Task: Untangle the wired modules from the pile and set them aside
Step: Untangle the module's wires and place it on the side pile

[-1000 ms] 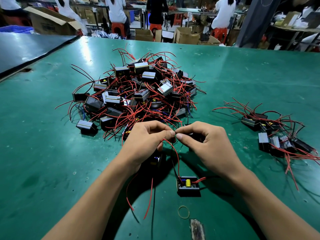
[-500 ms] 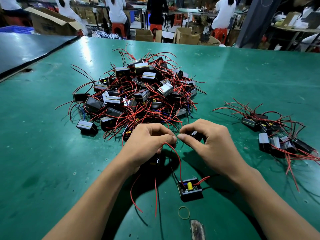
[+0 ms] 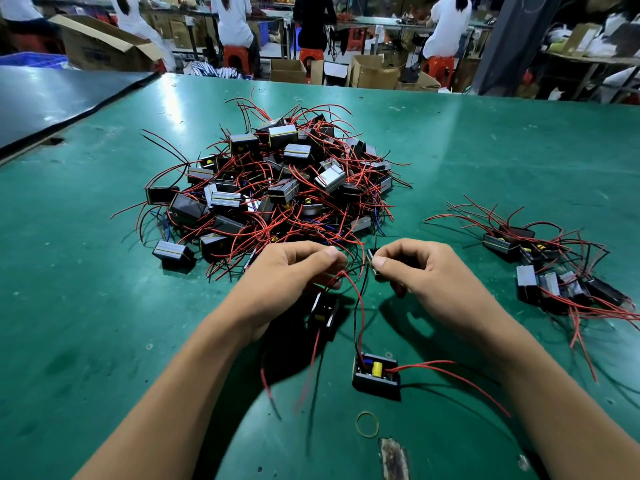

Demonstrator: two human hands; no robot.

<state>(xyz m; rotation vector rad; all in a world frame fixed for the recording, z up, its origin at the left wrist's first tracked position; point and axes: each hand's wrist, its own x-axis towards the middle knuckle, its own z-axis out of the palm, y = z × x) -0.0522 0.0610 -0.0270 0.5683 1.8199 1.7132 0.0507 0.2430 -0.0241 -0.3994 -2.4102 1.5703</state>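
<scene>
**Left hand**: at the near edge of the pile. Grip closed on the red and black wires. A hanging module dangles below it, blurred.

**Right hand**: grip pinches a small module between thumb and forefinger.

**Change:** the thumbs, touching a second ago, now stand apart, with the wires drawn out between them. The loose module stays on the tabletop nearer than the hands. Its red lead now trails long to the right.

**Reading:** the knot appears to be opening, though these modules are not yet parted. The sorted group lies well to the right, the likely destination.
</scene>
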